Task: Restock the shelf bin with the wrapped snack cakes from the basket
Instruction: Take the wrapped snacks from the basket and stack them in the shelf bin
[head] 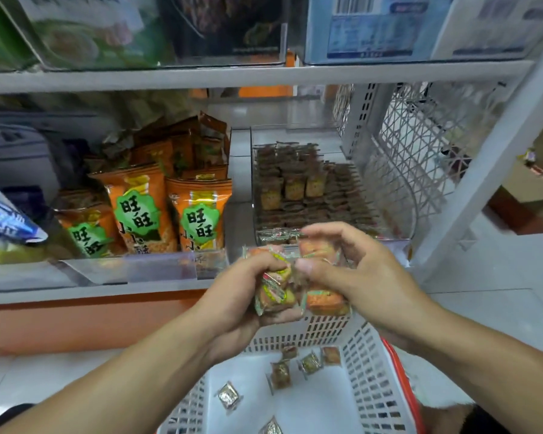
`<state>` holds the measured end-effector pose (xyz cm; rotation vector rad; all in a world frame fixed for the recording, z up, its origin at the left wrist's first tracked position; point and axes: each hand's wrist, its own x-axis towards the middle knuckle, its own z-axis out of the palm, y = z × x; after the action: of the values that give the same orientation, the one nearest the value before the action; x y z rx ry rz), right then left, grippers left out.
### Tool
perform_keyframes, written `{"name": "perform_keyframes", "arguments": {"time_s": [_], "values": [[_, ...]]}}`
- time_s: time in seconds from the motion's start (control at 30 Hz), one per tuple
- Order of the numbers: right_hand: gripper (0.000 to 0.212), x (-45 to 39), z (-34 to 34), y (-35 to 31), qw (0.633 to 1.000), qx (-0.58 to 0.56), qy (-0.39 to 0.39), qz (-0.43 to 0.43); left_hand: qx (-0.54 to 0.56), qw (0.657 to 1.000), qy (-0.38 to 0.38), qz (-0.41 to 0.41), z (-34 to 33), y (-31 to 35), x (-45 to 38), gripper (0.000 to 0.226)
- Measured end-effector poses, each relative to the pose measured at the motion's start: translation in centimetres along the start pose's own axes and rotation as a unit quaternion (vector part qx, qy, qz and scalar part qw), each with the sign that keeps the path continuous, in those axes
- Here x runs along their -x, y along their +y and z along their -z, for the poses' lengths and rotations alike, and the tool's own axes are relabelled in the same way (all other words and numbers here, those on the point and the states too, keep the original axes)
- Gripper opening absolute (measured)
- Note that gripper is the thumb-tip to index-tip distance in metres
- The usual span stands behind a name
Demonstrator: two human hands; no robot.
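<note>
My left hand (pixel 232 296) grips a bunch of wrapped snack cakes (pixel 275 292) just in front of the shelf edge. My right hand (pixel 351 264) curls round more wrapped cakes (pixel 325 300) beside it, thumb pressed on the wrappers. Behind the hands stands the clear shelf bin (pixel 298 133), stacked with rows of the same cakes (pixel 295 183). Below, the white basket (pixel 367 380) holds several loose cakes (pixel 281 374) on its floor.
Orange snack bags (pixel 198 217) fill the shelf space left of the bin, behind a clear front lip (pixel 132 267). A white lattice side panel (pixel 420 158) closes the shelf on the right. Clear bins of packets sit on the upper shelf (pixel 264 73).
</note>
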<state>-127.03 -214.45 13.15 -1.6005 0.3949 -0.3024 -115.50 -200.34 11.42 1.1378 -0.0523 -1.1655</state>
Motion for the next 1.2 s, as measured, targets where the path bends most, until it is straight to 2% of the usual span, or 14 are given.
{"name": "perform_keyframes", "arguments": {"time_s": [0.1, 0.2, 0.33, 0.43, 0.5, 0.6, 0.77, 0.9, 1.0, 1.07, 1.13, 1.2], "values": [[0.053, -0.5, 0.1, 0.1, 0.991, -0.120, -0.001, -0.058, -0.007, 1.000, 0.016, -0.016, -0.1, -0.6, 0.2, 0.018], [0.050, -1.2, 0.0, 0.8, 0.978, -0.178, 0.076, -0.081, -0.009, 1.000, 0.013, -0.023, -0.7, -1.5, 0.7, 0.013], [0.051, -1.6, -1.0, 1.5, 0.972, -0.149, 0.177, -0.046, 0.061, 0.998, -0.010, 0.001, -1.7, -2.1, 1.3, 0.022], [0.035, -1.5, -1.7, 1.6, 0.973, -0.104, 0.208, -0.009, 0.066, 0.997, -0.032, 0.014, -2.2, -2.1, 1.5, 0.041], [0.032, -1.3, -2.1, 1.6, 0.974, -0.069, 0.216, 0.018, 0.054, 0.998, -0.041, 0.009, -2.6, -2.1, 1.6, 0.047], [0.034, -1.1, -2.6, 1.5, 0.981, -0.065, 0.177, 0.048, 0.048, 0.999, -0.019, -0.017, -2.4, -2.1, 1.5, 0.052], [0.044, -1.2, -1.5, 1.1, 0.992, -0.090, 0.084, 0.031, 0.060, 0.996, -0.017, -0.059, -1.3, -1.0, 1.2, 0.032], [0.033, -1.0, -1.1, 0.4, 0.991, -0.091, 0.091, 0.040, 0.077, 0.995, -0.014, -0.066, -0.6, -0.5, 0.9, 0.036], [0.033, -0.8, -1.0, -0.7, 0.985, -0.121, 0.116, 0.034, 0.080, 0.994, -0.029, -0.068, -0.4, -0.3, 0.8, 0.041], [0.040, -0.6, -0.8, -1.2, 0.980, -0.169, 0.107, 0.003, 0.071, 0.994, -0.032, -0.081, -0.3, -0.3, 0.8, 0.051], [0.048, -0.4, -0.7, -1.3, 0.974, -0.205, 0.082, -0.050, 0.056, 0.993, -0.036, -0.099, -0.3, -0.4, 0.9, 0.041], [0.043, 0.0, -0.9, -1.1, 0.973, -0.202, 0.055, -0.101, 0.046, 0.992, -0.023, -0.118, -0.2, -0.4, 0.9, 0.046]]}}
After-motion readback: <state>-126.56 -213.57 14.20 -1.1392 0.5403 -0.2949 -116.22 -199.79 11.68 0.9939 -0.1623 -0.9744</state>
